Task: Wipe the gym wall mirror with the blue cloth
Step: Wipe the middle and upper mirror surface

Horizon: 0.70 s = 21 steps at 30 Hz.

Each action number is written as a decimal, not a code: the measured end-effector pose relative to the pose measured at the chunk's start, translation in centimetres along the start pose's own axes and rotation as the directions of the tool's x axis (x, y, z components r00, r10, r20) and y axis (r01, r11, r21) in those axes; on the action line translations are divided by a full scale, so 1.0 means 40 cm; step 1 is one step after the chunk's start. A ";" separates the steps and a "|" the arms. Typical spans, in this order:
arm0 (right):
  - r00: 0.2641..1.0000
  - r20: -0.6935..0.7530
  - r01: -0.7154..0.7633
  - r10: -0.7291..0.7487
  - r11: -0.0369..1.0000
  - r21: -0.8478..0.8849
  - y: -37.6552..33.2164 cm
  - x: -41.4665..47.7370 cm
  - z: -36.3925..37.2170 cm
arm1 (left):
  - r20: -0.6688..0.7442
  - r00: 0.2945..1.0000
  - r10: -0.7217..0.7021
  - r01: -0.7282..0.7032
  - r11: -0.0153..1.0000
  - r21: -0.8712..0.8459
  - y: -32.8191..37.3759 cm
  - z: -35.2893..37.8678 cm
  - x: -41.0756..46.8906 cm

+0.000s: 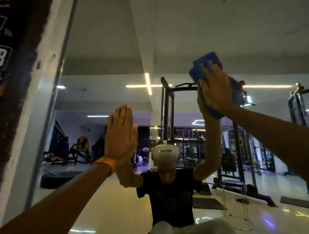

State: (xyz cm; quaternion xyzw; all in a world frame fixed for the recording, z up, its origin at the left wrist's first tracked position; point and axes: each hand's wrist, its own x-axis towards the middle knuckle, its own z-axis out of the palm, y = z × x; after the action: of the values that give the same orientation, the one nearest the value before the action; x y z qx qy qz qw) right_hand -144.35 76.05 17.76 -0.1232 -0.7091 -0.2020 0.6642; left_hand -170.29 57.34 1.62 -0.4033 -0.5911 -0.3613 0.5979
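While the left hand (120, 135) rests flat, fingers straight, on the mirror (103, 69) at frame centre, the right hand (215, 90) presses the blue cloth (207, 61) flat at upper right.

One wide head-worn camera faces the mirror (104, 53) from close up, tilted upward, its wearer's reflection (168, 191) low at centre.

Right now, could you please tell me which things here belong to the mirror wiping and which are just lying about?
In the job: blue cloth, right hand pressing it flat, gym wall mirror, left hand flat on the glass.
Just about: black wall banner, orange wristband, weight rack and floor mat seen in reflection.
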 end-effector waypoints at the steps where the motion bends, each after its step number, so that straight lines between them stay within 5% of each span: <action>1: 0.999 -0.038 -0.031 0.031 1.000 0.006 -0.023 -0.038 0.012 | 0.016 1.000 0.012 -0.012 1.000 0.007 0.004 -0.004 -0.010; 4: 0.963 0.081 0.255 -0.256 0.967 0.023 -0.121 -0.293 0.058 | 0.042 0.998 0.045 -0.045 0.999 0.013 0.029 -0.008 -0.051; 6: 0.813 0.208 0.546 -0.543 0.836 0.048 -0.121 -0.474 0.070 | 0.035 0.998 0.054 -0.055 0.998 0.022 0.051 -0.004 -0.072; 8: 0.707 0.273 0.659 -0.653 0.748 0.082 -0.054 -0.513 0.034 | 0.044 0.997 0.062 -0.062 0.998 0.003 0.077 -0.003 -0.085; 12: 0.881 0.207 0.442 -0.425 0.896 -0.044 0.107 -0.391 -0.014 | 0.120 0.980 0.161 -0.156 0.987 -0.050 0.129 0.008 -0.108; 15: 0.958 -0.063 0.284 -0.278 0.953 0.104 0.151 -0.423 -0.016 | 0.110 0.984 0.142 -0.134 0.988 -0.083 0.179 0.023 -0.126; 17: 0.996 0.004 0.092 -0.092 0.996 0.015 0.086 -0.500 -0.011 | 0.129 0.983 0.134 -0.125 0.989 -0.076 0.216 0.037 -0.134; 19: 0.951 0.113 0.288 -0.287 0.958 0.003 0.032 -0.618 -0.005 | 0.116 0.990 0.083 -0.075 0.995 -0.067 0.254 0.047 -0.143; 21: 0.770 0.289 0.588 -0.569 0.809 0.026 0.055 -0.709 -0.019 | 0.113 0.991 0.067 -0.057 0.995 -0.088 0.289 0.057 -0.163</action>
State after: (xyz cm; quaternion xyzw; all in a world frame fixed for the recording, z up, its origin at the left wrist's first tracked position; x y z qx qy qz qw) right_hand -140.23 80.35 -10.05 0.0517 -0.7928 -0.3999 0.4570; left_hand -161.00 63.88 -5.55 -0.4665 -0.5962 -0.3433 0.5560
